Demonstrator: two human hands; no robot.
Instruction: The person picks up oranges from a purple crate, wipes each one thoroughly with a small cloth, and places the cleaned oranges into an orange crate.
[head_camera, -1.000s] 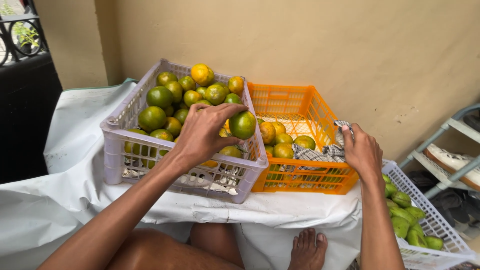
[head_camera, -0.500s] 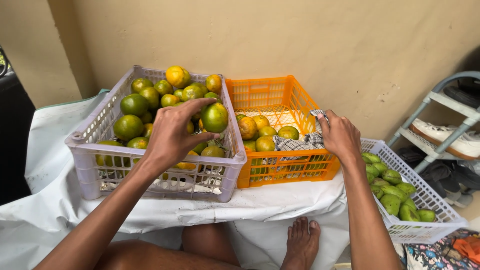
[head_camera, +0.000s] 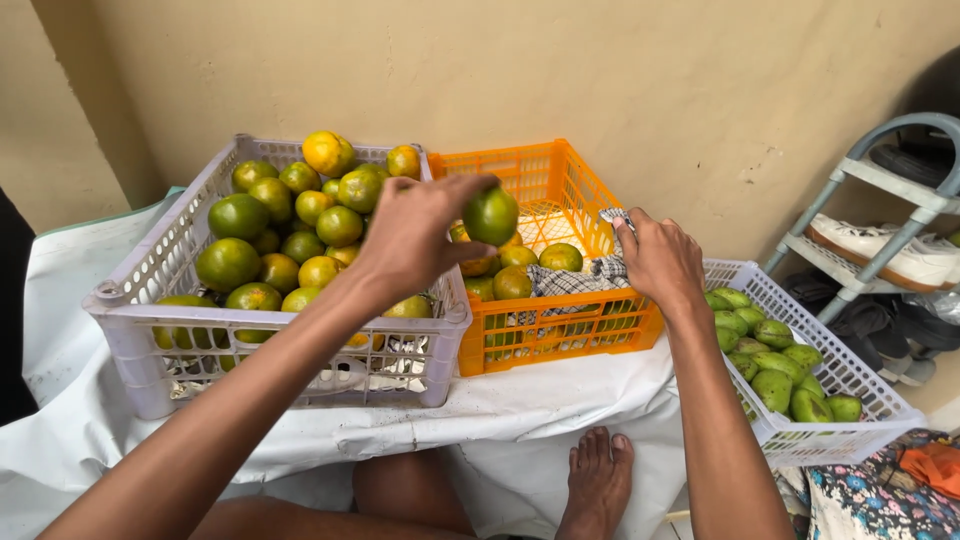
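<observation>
My left hand (head_camera: 420, 235) holds a green orange (head_camera: 490, 215) in its fingertips, above the edge between two crates. Below and left of it stands a pale lilac crate (head_camera: 130, 330) heaped with green and yellow oranges (head_camera: 285, 225). To the right is an orange crate (head_camera: 575, 175) with a few oranges (head_camera: 520, 270) in it. My right hand (head_camera: 655, 260) grips a black-and-white checked cloth (head_camera: 570, 280) draped over the orange crate's right rim.
Both crates rest on a white sheet (head_camera: 540, 400). A white crate (head_camera: 850, 425) of green mangoes (head_camera: 780, 360) sits low on the right. A grey shoe rack (head_camera: 880, 190) with shoes stands against the beige wall. My bare foot (head_camera: 595, 485) shows below.
My left hand has lifted the green orange out of the lilac crate and carried it right, over the orange crate's near corner. The right hand stays on the cloth. The camera moved closer.
</observation>
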